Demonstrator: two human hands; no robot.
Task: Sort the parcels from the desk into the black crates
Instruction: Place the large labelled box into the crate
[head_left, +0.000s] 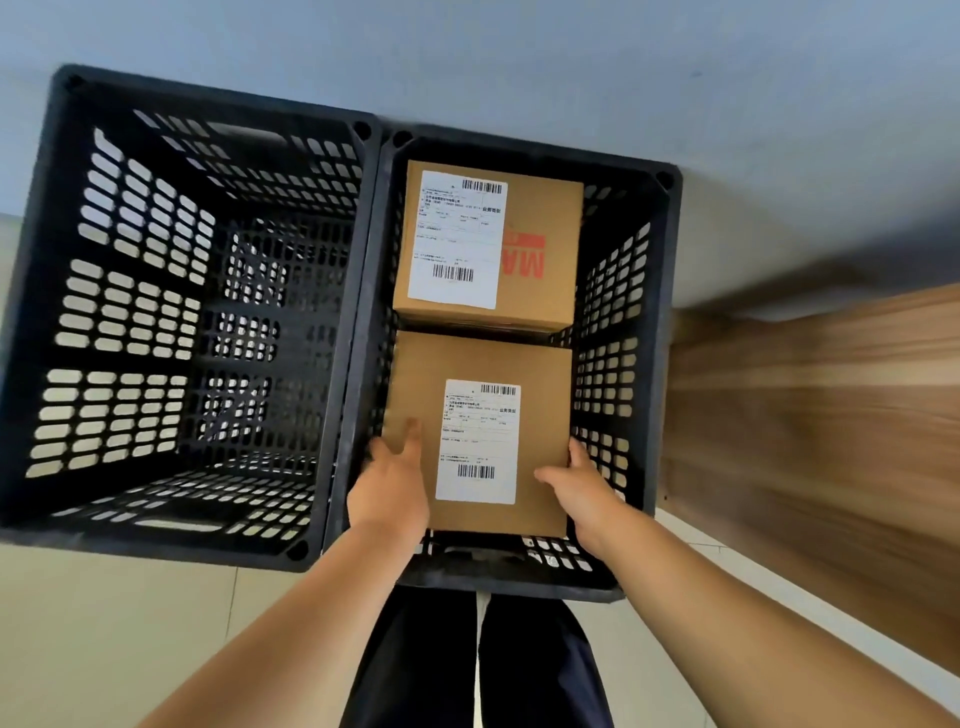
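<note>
Head view, lower centre: left hand (388, 486) and right hand (582, 486) clasp the near parcel (480, 431) inside the right crate (662, 332), just beside another parcel (488, 244). Fingers could get pinched against the wall on release.

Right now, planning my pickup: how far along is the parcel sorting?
One parcel already lies in the right crate. Both hands, left hand and right hand, hold a second parcel inside it. The left crate is empty; the desk's top isn't visible.
</note>
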